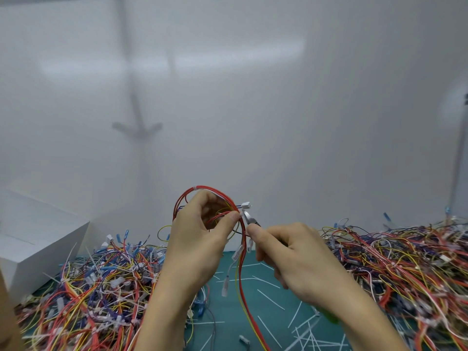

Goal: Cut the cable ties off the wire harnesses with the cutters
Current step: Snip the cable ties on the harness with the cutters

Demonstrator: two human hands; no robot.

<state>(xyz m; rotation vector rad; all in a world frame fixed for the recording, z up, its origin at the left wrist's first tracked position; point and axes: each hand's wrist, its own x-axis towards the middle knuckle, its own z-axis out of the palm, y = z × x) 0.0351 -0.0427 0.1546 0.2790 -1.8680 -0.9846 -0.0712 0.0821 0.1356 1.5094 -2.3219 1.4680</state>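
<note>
In the head view, my left hand (200, 239) pinches the red wire harness (210, 187) between thumb and fingers, holding its loop up just above the hand. My right hand (298, 259) is curled round the cutters (249, 219), whose tip is just beside my left thumb, at the wires. A white cable tie (194, 187) sits on top of the loop. I judge the harness light, soft and springy, so I should hold it close to the tie. Under both hands lies the green mat (253, 287). I can read no label or writing.
</note>
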